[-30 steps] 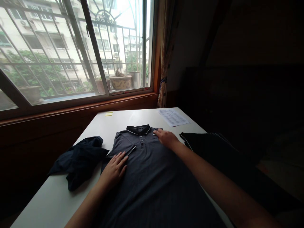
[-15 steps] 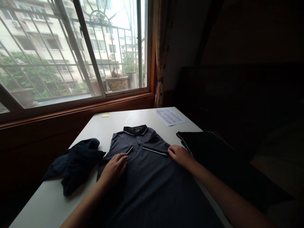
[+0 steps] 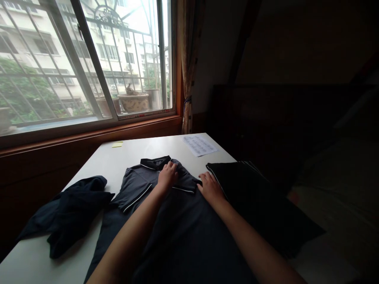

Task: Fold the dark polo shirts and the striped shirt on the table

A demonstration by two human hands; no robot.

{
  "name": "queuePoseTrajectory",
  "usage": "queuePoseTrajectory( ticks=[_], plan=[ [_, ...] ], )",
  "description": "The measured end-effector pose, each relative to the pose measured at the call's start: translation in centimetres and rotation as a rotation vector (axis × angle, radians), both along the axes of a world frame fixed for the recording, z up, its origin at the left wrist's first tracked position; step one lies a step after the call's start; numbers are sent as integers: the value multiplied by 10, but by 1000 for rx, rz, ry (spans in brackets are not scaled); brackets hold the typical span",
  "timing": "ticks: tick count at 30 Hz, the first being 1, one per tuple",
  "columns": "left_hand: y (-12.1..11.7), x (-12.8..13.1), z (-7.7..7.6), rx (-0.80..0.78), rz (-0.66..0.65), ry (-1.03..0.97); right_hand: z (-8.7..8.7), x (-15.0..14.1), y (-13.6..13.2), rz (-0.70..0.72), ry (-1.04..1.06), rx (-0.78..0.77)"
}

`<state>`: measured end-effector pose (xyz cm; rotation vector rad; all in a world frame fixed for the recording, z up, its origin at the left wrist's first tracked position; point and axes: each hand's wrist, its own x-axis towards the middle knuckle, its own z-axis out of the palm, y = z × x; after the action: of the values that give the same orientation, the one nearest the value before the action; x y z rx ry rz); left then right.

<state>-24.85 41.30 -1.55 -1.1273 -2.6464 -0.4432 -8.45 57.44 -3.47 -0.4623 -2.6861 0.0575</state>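
Observation:
A dark grey polo shirt with a black collar and white-trimmed cuffs lies spread on the table, its short sleeves turned inward over the body. My left hand reaches across to the shoulder beside the collar, its fingers curled down on the cloth; the fingertips are partly hidden. At the shirt's right edge, by the folded sleeve, my right hand rests with its fingers a little apart, touching the fabric.
A crumpled navy garment lies to the left on the white table. Dark folded clothes with pale edging are at the right. A printed sheet and yellow sticky notes lie near the far edge, below a window.
My left hand has left the left sleeve and moved right and up to the shoulder by the collar. My right hand stays by the right sleeve, its fingers looser. The view has turned slightly right.

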Motion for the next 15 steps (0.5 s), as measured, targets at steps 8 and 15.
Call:
queuePoseTrajectory(
  ticks=[8,15],
  plan=[
    [46,-17,0,-22,-44,20,-19,-13,2,-8,6,-24],
    [77,-43,5,40,57,-134,-22,-12,8,-32,-8,-62]
  ],
)
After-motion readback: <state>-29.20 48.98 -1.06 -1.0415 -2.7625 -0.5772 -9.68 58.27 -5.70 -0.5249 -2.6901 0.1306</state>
